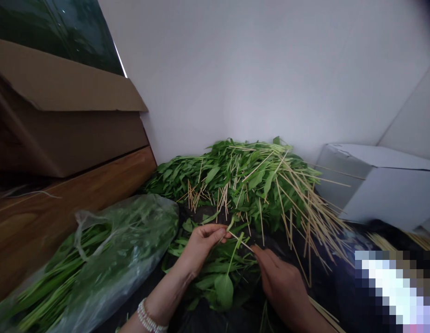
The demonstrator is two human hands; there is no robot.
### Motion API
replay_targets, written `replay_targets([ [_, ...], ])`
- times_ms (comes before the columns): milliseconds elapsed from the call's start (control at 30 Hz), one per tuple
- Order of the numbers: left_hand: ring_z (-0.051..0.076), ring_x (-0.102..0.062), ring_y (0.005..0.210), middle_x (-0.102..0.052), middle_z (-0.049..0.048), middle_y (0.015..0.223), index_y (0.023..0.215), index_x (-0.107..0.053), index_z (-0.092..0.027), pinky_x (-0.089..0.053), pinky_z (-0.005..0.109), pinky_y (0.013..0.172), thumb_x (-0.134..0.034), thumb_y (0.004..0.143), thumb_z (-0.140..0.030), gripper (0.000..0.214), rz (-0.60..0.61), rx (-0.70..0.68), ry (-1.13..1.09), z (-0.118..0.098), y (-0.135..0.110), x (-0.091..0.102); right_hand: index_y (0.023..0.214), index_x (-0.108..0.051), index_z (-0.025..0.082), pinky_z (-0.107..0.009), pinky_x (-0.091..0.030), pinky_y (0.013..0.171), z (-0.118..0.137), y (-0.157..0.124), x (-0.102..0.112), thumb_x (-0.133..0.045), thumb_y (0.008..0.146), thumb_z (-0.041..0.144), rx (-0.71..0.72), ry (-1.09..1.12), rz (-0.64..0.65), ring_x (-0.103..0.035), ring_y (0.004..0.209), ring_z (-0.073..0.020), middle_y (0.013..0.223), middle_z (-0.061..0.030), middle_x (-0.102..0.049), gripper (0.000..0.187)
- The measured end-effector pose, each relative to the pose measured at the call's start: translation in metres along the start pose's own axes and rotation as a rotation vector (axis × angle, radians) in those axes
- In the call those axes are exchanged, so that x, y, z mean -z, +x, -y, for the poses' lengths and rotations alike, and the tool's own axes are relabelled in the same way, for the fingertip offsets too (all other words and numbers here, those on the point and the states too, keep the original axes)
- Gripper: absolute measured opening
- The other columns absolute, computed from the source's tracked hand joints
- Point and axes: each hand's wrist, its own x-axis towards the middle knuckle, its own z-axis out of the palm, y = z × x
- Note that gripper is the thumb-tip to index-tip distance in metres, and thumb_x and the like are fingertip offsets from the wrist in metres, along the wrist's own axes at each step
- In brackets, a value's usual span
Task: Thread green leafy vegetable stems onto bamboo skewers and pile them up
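Observation:
My left hand (201,247) pinches the folded stem end of a green leaf (224,284) that hangs down between both hands. My right hand (280,282) is closed on a thin bamboo skewer (239,241), its tip pushed against the stem by my left fingertips. Loose leaves (208,263) lie on the dark surface beneath the hands. Just beyond them rises a big pile of skewered greens (242,180), with many skewer ends sticking out toward me and to the right.
A clear plastic bag of leafy greens (96,263) lies at the left beside a wooden ledge (62,208) bearing a cardboard box (62,115). A white box (377,185) stands at the right. More skewers (391,240) lie beneath it. A white wall stands behind.

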Motion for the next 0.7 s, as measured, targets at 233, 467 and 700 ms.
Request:
replay_targets([
  [233,0.012,-0.063,0.070,-0.075,0.0068,0.080,0.086,-0.075,-0.014,-0.048,0.025,0.076,-0.082,0.064,-0.037,0.033,-0.009,0.005,0.003,0.0009,0.0004,0.0004,0.111,-0.058,0.012,-0.021,-0.049,0.059,0.0010,0.0007,0.0005,-0.032,0.092,0.007,0.000,-0.019,-0.008,-0.066,0.065,-0.0124,0.080,-0.0047,-0.067,0.033],
  [467,0.014,-0.063,0.069,-0.075,0.0071,0.078,0.082,-0.075,-0.013,-0.049,0.027,0.074,-0.083,0.061,-0.037,0.033,-0.022,-0.014,0.035,0.0023,0.0010,0.0005,0.112,-0.058,0.012,-0.021,-0.050,0.059,0.0024,-0.0011,-0.0018,-0.033,0.090,0.007,-0.017,0.001,-0.005,-0.067,0.065,-0.0131,0.080,-0.0048,-0.067,0.034],
  [700,0.013,-0.062,0.066,-0.074,0.0059,0.074,0.079,-0.075,-0.013,-0.048,0.026,0.071,-0.084,0.059,-0.037,0.032,-0.005,0.010,0.009,0.0048,-0.0009,-0.0024,0.113,-0.058,0.012,-0.023,-0.053,0.062,0.0024,-0.0033,-0.0041,-0.033,0.089,0.005,-0.006,0.039,-0.001,-0.068,0.068,-0.0144,0.083,-0.0061,-0.068,0.035],
])
